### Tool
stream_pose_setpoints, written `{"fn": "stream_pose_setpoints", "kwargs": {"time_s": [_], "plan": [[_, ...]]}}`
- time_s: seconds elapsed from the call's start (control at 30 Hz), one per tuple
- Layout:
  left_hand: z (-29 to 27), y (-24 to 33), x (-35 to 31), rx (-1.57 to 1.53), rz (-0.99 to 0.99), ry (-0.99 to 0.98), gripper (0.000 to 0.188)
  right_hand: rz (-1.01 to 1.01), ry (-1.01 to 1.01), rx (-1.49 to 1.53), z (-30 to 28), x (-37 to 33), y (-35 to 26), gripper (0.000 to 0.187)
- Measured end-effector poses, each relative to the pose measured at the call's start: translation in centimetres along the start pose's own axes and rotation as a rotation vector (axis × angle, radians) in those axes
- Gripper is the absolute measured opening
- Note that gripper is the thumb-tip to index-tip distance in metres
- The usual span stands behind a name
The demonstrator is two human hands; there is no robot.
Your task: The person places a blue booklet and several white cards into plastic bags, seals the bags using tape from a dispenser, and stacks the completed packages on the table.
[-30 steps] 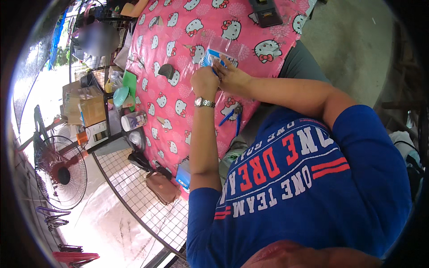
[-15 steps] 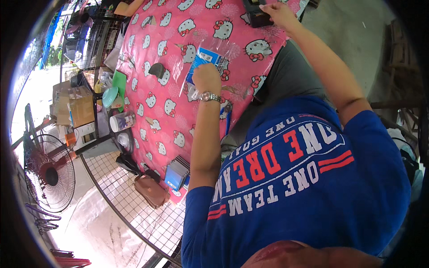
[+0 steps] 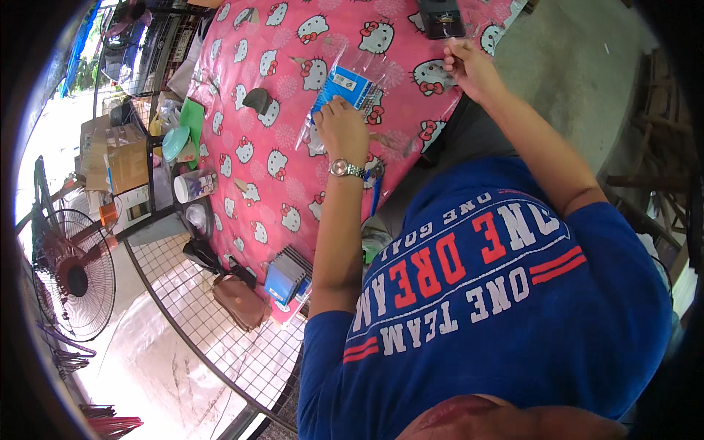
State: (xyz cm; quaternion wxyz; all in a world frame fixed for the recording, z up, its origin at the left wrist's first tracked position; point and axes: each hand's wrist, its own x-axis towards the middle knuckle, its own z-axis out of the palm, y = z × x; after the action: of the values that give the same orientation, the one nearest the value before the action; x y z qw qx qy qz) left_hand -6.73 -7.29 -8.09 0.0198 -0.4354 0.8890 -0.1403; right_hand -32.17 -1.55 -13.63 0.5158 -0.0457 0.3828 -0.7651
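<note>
My left hand (image 3: pixel 343 132), with a metal watch on its wrist, has bent fingers on a small blue notebook (image 3: pixel 345 86) in a clear plastic bag (image 3: pixel 374 67). The bag lies flat on the pink patterned tablecloth. Just nearer than a black tape dispenser (image 3: pixel 442 18), at the table's far right, my right hand (image 3: pixel 469 71) pinches thumb and finger together. A faint clear strip of tape seems to run between fingertips and dispenser. A blue-handled cutting tool (image 3: pixel 376 192) lies by the near edge, beside my left wrist.
A dark grey rounded piece (image 3: pixel 257 100) lies on the cloth left of the bag. Stacked blue notebooks (image 3: pixel 286 277) and a brown pouch (image 3: pixel 242 302) are lower left. A white tub (image 3: pixel 194 186) and a teal bowl (image 3: pixel 176 143) stand along the left edge, near a fan (image 3: pixel 73 275).
My right hand has drawn back from the dispenser's end toward me, its fingers now just short of it. My left fingers have shifted slightly over the notebook, uncurling a little.
</note>
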Motion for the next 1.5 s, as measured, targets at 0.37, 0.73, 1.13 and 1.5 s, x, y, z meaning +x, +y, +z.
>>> {"fn": "stream_pose_setpoints", "kwargs": {"time_s": [0.37,0.73,1.13,1.5], "plan": [[1.7,1.3,-1.1,-0.041,-0.204,0.172,0.043,0.124,-1.399,-1.396,16.6,6.1,5.4,0.026],[4.4,1.5,-2.8,-0.196,-0.334,0.366,0.039,0.167,-1.484,-2.06,19.7,5.6,7.1,0.025],[2.3,1.9,-3.6,-0.427,-0.445,0.14,0.062,0.067,-1.363,-2.359,20.1,5.1,7.2,0.037],[1.7,2.6,-3.7,-0.336,-0.352,0.268,0.076,-0.587,-0.993,-1.868,17.0,8.7,7.1,0.049]]}}
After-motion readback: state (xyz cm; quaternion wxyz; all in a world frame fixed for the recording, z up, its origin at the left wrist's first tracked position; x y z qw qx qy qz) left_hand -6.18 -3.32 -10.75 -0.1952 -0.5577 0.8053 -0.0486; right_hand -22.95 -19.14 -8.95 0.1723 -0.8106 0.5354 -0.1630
